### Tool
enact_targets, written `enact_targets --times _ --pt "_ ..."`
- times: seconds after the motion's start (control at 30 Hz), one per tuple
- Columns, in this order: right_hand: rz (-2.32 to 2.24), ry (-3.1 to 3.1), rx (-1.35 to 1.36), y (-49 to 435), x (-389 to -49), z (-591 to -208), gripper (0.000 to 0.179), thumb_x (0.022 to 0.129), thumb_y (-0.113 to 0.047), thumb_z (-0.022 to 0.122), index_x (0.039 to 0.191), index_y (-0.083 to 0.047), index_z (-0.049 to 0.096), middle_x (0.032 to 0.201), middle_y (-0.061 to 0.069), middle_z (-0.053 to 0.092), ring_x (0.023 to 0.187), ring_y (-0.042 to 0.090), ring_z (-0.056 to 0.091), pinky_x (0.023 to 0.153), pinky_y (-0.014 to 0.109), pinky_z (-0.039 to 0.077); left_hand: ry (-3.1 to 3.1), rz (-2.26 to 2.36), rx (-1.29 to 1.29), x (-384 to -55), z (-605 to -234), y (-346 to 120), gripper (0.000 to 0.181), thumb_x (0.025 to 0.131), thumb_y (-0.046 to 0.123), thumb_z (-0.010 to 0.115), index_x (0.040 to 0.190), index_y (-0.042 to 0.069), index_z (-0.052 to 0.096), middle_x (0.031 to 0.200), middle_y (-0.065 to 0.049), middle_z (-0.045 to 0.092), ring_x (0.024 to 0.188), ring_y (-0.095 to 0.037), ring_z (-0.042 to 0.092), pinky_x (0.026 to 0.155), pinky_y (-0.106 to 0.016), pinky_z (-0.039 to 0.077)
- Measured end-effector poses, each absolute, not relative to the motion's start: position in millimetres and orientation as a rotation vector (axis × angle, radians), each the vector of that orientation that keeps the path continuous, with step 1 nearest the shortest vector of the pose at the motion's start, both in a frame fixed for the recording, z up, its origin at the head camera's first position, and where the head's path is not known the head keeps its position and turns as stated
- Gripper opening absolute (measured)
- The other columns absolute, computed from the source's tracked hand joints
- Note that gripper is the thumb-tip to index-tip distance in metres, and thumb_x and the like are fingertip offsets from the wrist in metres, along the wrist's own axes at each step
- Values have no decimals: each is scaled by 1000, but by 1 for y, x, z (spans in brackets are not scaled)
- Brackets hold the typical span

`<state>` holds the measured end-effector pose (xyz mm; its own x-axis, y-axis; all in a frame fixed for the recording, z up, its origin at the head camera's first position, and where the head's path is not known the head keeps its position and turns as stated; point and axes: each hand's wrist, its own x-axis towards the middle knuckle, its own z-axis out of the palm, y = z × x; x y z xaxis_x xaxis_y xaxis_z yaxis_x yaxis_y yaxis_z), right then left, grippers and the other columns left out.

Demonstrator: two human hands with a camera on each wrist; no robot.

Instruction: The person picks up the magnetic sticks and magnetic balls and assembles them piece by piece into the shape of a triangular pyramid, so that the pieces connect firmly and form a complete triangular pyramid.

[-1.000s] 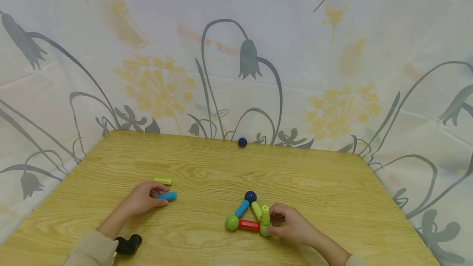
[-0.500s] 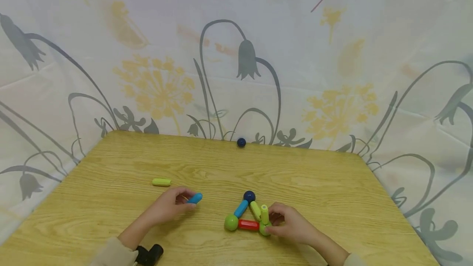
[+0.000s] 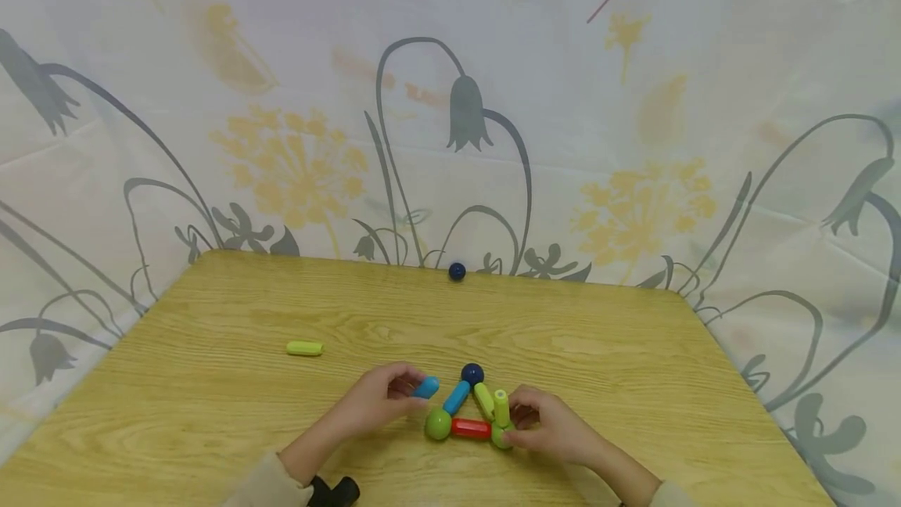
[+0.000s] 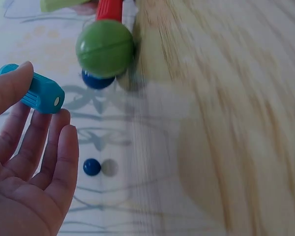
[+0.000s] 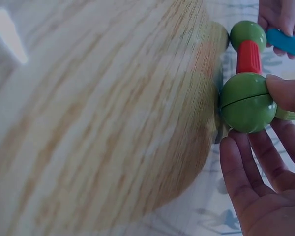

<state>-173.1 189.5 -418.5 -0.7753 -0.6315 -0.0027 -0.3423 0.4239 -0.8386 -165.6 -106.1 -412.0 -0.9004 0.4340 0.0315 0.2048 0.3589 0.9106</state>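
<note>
My left hand pinches a blue rod between thumb and fingertips, close to the left green ball of a triangle of balls and rods. A white dot shows on the rod's end in the left wrist view. My right hand holds the right green ball between thumb and fingers. The triangle's red rod joins the two green balls. Its dark blue ball forms the far corner, with another blue rod and a yellow-green rod as sides. An upright yellow-green rod stands on the right green ball.
A loose yellow-green rod lies on the wooden table at the left. Another dark blue ball sits at the table's far edge, by the flower-printed cloth. A black device is at the left wrist.
My left hand has carried the blue rod rightward from beside the loose yellow-green rod to the triangle. The right hand stays on its green ball.
</note>
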Motion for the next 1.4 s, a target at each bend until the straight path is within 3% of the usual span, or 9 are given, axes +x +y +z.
enact_targets --times 0.5,0.67,0.97,1.4 --pt "-1295 2353 -848 189 -174 -419 20 82 -14 72 98 -6 64 95 3 55 85 12 55 75 27 49 2276 1573 630 -163 -413 -76 23 86 15 69 106 8 63 98 2 61 90 -17 58 76 -27 48" --pt "-1301 2347 -850 189 -174 -419 19 83 -13 72 98 -5 63 94 4 55 85 12 55 75 28 50 2275 1584 640 -162 -414 -78 25 86 16 69 109 9 64 103 1 62 96 -20 58 80 -29 47" --pt "-1296 2346 -849 189 -174 -419 19 82 -14 72 96 -4 63 94 4 55 85 11 56 74 26 49 2362 1578 733 -167 -419 -113 26 86 15 68 110 5 63 110 -7 62 101 -27 56 84 -36 46" --pt "-1312 2301 -799 190 -174 -418 20 84 -13 71 99 -3 63 98 5 54 89 14 57 76 25 49 2672 1438 638 -179 -415 -190 29 87 20 66 112 5 62 110 -8 61 104 -32 53 87 -45 42"
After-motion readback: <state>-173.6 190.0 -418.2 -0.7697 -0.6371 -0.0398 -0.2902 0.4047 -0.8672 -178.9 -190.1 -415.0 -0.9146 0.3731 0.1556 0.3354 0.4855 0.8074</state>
